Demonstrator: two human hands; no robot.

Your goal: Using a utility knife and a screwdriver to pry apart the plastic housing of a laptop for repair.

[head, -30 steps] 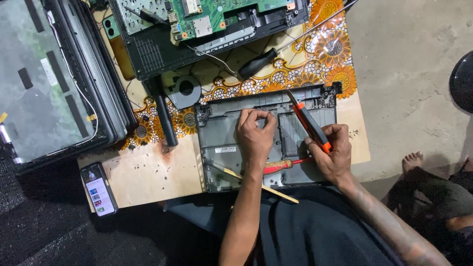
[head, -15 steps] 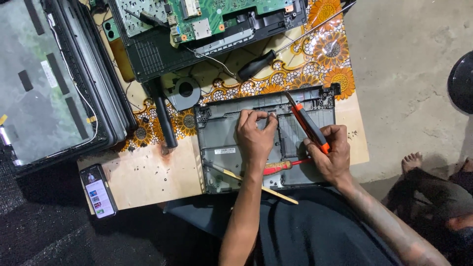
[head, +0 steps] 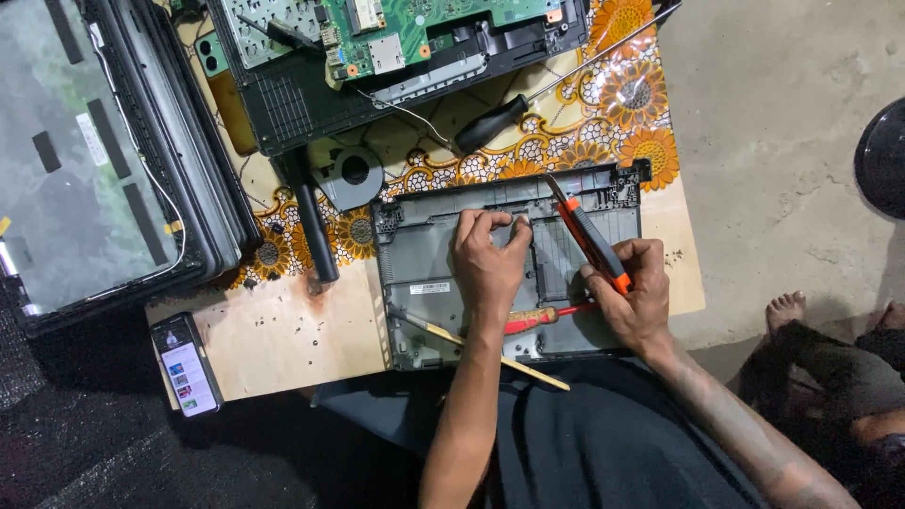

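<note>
Head view: right hand (head: 633,300) fisted around an orange utility knife (head: 586,231), blade pointing 11 o'clock over the grey laptop base (head: 419,259). Left hand (head: 488,256) presses on the base, fingertips curled, holding nothing, just at 9 o'clock of the blade. Slip risk: blade skids into those fingers or gouges plastic. Surface: plywood board (head: 283,335) on a concrete floor (head: 782,113); flowered cloth (head: 632,104) at 12 o'clock.
</note>
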